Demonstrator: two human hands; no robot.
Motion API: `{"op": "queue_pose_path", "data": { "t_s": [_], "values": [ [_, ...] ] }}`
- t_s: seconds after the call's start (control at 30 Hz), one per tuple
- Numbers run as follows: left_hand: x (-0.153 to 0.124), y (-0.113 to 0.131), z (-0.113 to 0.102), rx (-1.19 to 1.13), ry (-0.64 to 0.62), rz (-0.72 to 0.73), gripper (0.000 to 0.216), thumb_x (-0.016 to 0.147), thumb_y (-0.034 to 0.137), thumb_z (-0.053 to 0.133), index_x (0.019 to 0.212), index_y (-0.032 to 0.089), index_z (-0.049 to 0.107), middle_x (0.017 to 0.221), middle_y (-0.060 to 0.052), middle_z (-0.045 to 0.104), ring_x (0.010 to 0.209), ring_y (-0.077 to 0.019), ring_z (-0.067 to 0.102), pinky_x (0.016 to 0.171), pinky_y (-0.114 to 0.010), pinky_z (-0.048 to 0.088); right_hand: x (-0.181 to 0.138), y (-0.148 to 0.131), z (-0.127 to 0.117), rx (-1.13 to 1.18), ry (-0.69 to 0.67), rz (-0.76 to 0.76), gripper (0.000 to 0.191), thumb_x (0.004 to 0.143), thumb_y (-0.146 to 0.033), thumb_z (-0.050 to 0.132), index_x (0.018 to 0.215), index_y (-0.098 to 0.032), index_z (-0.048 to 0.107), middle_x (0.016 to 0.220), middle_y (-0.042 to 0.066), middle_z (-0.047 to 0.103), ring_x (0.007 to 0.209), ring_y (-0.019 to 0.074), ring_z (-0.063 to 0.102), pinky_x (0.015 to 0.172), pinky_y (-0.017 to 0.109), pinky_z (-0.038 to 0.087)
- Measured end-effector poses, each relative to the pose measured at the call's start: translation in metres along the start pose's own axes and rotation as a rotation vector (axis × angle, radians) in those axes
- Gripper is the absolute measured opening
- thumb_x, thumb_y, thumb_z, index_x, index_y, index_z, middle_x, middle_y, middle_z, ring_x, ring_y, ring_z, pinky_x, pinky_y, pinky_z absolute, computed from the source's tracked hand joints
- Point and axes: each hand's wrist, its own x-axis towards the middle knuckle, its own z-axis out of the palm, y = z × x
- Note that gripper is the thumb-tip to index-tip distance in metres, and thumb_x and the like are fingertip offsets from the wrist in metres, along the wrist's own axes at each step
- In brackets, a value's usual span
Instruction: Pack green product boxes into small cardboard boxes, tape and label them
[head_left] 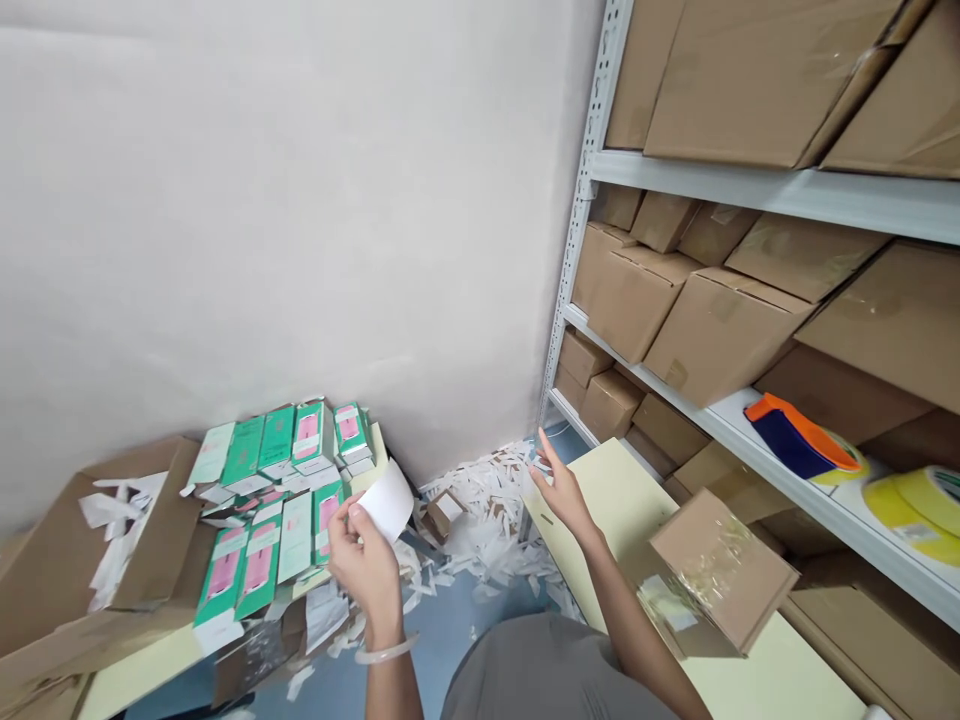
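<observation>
My left hand (365, 560) pinches a curled white paper label (388, 502) between thumb and fingers, beside rows of green and pink boxes (259, 555). A pale bangle circles that wrist. Over the near end of a pale yellow board (622, 480), my right hand (562, 490) is raised with its fingers apart and nothing in it. A taped cardboard box (727, 570) sits on that board, next to my right forearm, with a white label on its side.
Paper scraps (487, 520) litter the blue floor around a small carton. At left stands an open cardboard box (150, 570) with white paper inside. Metal shelving (750, 180) on the right holds cardboard boxes, an orange and blue tape dispenser (802, 435) and yellow tape rolls (915, 510).
</observation>
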Motion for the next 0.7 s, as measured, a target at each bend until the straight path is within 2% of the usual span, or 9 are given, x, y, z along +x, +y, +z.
{"op": "queue_pose_path", "data": {
  "t_s": [0.17, 0.37, 0.53, 0.7],
  "values": [
    [-0.008, 0.012, 0.018, -0.072, -0.095, 0.039, 0.034, 0.091, 0.041, 0.042, 0.109, 0.019, 0.061, 0.095, -0.005, 0.065, 0.077, -0.0165, 0.057, 0.066, -0.026, 0.041, -0.005, -0.014, -0.010, 0.027, 0.049, -0.010, 0.062, 0.087, -0.032, 0.053, 0.147, -0.028, 0.035, 0.128, 0.009, 0.062, 0.117, 0.0227, 0.059, 0.100, 0.044, 0.046],
    [-0.030, 0.035, 0.049, -0.193, -0.260, 0.068, 0.038, 0.092, 0.044, 0.043, 0.117, 0.019, 0.057, 0.094, -0.004, 0.064, 0.077, -0.0151, 0.059, 0.067, -0.026, 0.044, -0.019, -0.059, -0.010, 0.123, -0.017, -0.094, 0.063, 0.087, -0.027, 0.056, 0.147, -0.027, 0.035, 0.127, 0.009, 0.062, 0.118, 0.0208, 0.058, 0.100, 0.039, 0.047],
    [-0.061, 0.061, 0.077, -0.348, -0.529, 0.152, 0.036, 0.094, 0.043, 0.042, 0.118, 0.019, 0.052, 0.108, -0.010, 0.064, 0.095, -0.0186, 0.063, 0.081, -0.030, 0.048, -0.035, -0.085, -0.016, 0.167, -0.071, -0.124, 0.063, 0.087, -0.027, 0.058, 0.146, -0.029, 0.035, 0.128, 0.007, 0.062, 0.117, 0.0208, 0.059, 0.100, 0.039, 0.047],
    [-0.092, 0.083, 0.102, -0.452, -0.845, 0.246, 0.033, 0.095, 0.040, 0.042, 0.119, 0.019, 0.049, 0.111, -0.011, 0.064, 0.103, -0.0188, 0.062, 0.089, -0.033, 0.048, -0.049, -0.081, -0.037, 0.143, 0.005, -0.084, 0.062, 0.087, -0.026, 0.058, 0.145, -0.029, 0.036, 0.130, 0.007, 0.060, 0.119, 0.0211, 0.057, 0.101, 0.040, 0.046]
  ]
}}
